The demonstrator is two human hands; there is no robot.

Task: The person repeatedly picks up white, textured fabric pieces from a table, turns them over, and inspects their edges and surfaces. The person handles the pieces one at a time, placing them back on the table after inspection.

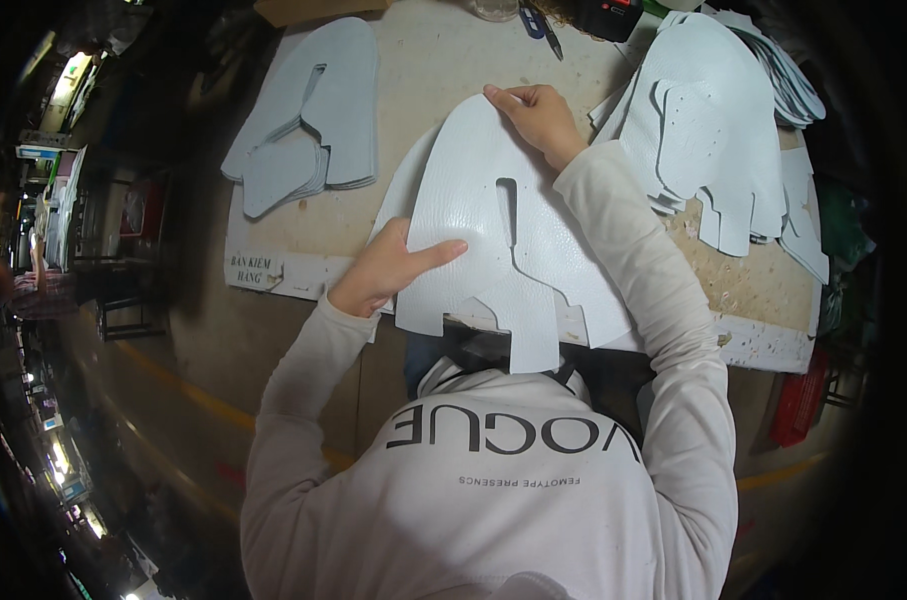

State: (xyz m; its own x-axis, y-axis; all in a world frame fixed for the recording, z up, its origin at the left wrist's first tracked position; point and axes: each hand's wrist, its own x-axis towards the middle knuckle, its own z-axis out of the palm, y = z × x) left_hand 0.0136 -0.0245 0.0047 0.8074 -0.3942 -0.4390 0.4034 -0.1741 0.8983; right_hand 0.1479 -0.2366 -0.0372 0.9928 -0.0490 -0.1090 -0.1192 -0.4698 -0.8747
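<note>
- Stack, far left of the table [443, 60]: pale blue-grey cut leather pieces [313, 110], fanned; exact count unreadable, several layers.
- Label [254, 270]: one white rectangular paper strip with dark print, stuck on the table's front edge at left, below that stack.
- Left hand [388, 272]: palm down on the lower left edge of the white textured leather piece [483, 200], thumb stretched flat across its surface, fingers curled at the edge; pressing, not pinching.
- White textured leather piece: one on top, centre of the table, slotted in the middle, lower tabs hanging over the front edge; at least one more sheet showing under it.
- Right hand [538, 115]: fingers bent over the piece's top edge, gripping it there.
- Pen [545, 28]: one, dark, top centre.
- Right stack [713, 130]: white perforated cut pieces, many, count unreadable.
</note>
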